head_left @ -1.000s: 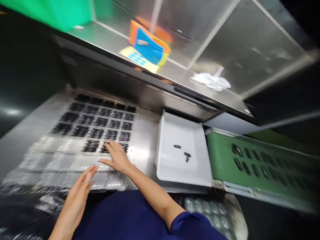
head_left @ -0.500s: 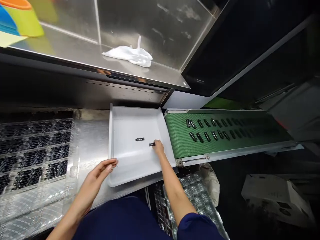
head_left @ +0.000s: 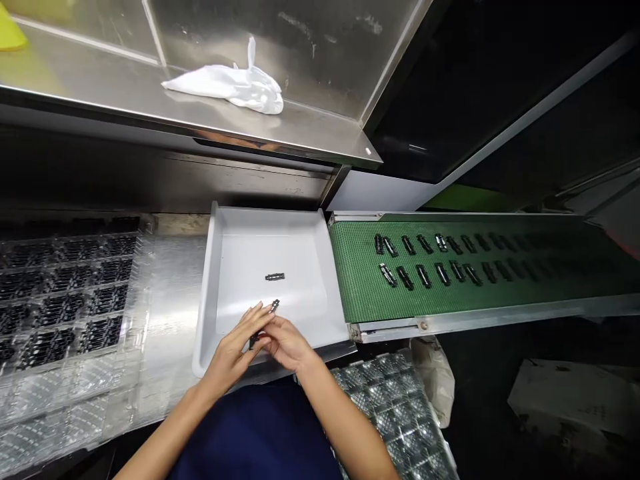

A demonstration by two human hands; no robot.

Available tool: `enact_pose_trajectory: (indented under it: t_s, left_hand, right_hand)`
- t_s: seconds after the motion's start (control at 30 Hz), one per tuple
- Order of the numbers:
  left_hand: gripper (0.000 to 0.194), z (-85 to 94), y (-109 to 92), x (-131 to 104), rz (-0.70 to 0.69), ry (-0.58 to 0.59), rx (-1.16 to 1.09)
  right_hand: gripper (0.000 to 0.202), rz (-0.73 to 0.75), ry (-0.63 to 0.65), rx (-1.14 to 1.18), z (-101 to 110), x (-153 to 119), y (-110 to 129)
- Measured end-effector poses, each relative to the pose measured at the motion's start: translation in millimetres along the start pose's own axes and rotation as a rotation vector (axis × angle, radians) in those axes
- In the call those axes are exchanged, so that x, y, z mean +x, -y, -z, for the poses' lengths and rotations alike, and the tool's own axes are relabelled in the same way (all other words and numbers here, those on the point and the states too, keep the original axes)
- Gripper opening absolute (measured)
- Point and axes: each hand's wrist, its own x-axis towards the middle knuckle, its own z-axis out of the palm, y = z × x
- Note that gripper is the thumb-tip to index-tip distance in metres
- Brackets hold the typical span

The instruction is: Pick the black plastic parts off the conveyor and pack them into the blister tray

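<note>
Dark piece between two hands, over the near side of a white tray

Directions are read from the tray's middle, twelve lying away from the person.

- White tray (head_left: 204, 307): walled, on a metal bench (head_left: 170, 293); one loose piece (head_left: 275, 277) lies near its middle.
- Left hand (head_left: 231, 350): at seven, fingers long and together, thumb set under them, a narrow gap closed on the held piece (head_left: 275, 305).
- Right hand (head_left: 286, 343): toward six, fingers curled in against the left fingertips; whether they grip is hidden.
- Held piece: dark, tilted, far end pointing to one; the fingers cover its middle, so one piece or two is not discernible.
- Green conveyor belt (head_left: 360, 287): at three, just beside the tray, carrying two rows of dark pieces (head_left: 423, 275), blurred at the far end.
- Clear blister trays (head_left: 87, 380): at nine, across a bare bench strip; far pockets filled dark, near pockets clear. The white tray's left wall stands between them and the hands.
- Steel shelf (head_left: 330, 137): overhead at twelve, bearing a crumpled white bag (head_left: 227, 87); a yellow object (head_left: 10, 30) at ten.
- Stacked clear trays (head_left: 395, 413): between four and five, below bench level, pale sack (head_left: 433, 380) beside them.
</note>
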Motion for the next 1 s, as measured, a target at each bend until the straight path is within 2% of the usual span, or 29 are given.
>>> enact_pose_trajectory:
  t_s: [0.07,0.13,0.17,0.23,0.3,0.4,0.5,0.63,0.7,0.77,0.87,0.93,1.0]
  left_hand:
    - [0.024,7.8,-2,-5,0.063,-0.145,-0.106]
    - [0.025,19.1,-3,-9,0.185,-0.326,-0.287]
    - [0.029,25.8,-4,-10,0.252,-0.381,-0.404]
    - [0.037,40.3,-8,-13,0.363,-0.395,-0.643]
    - [0.043,55.1,-13,-19,0.412,-0.354,-0.800]
    - [0.043,75.7,-16,-30,0.433,-0.353,-0.823]
    - [0.047,94.0,-13,-40,0.431,-0.358,-0.742]
    - [0.056,112.3,-9,-51,0.406,-0.290,-0.697]
    - [0.053,116.1,-10,-54,0.326,-0.287,-0.660]
    - [0.049,114.5,-15,-57,0.201,-0.335,-0.583]
    - [0.044,102.0,-26,-58,0.070,-0.356,-0.448]
    - [0.042,90.4,-33,-59,0.070,-0.342,-0.366]
    - [0.048,80.5,-38,-63,0.125,-0.326,-0.329]
  right_hand:
    - [0.054,-0.027,0.028,-0.021,-5,11,1]
    - [0.045,-0.066,-0.039,-0.091,4,35,2]
    - [0.038,-0.085,-0.104,-0.139,12,49,1]
    - [0.028,-0.119,-0.241,-0.236,32,77,2]
    - [0.026,-0.137,-0.315,-0.311,46,97,3]
    - [0.019,-0.128,-0.328,-0.366,45,107,11]
    - [0.020,-0.061,-0.303,-0.350,14,89,31]
    - [0.036,0.093,-0.191,-0.223,-49,29,73]
    - [0.033,0.151,-0.141,-0.017,-77,1,92]
    - [0.031,0.119,-0.148,0.259,-99,-16,105]
    - [0.034,-0.008,-0.189,0.592,-118,-16,112]
    - [0.036,-0.010,-0.233,0.683,-122,-9,111]
    - [0.036,0.053,-0.298,0.660,-119,-3,106]
